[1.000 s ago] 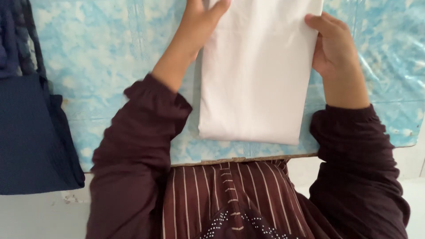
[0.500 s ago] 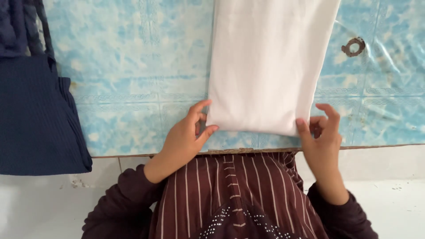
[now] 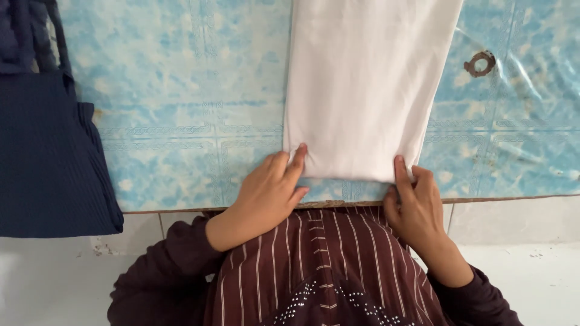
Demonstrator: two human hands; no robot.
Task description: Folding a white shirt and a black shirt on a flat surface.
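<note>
Pinching the white cloth's [image 3: 362,90] near corners — both hands [image 3: 269,193] [image 3: 414,202], seemingly.

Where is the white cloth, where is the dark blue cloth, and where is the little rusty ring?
white cloth [image 3: 368,84], head view, middle of its folded top face
dark blue cloth [image 3: 48,163], head view, its ribbed middle
rusty ring [image 3: 481,63], head view, on the ring's rim
</note>
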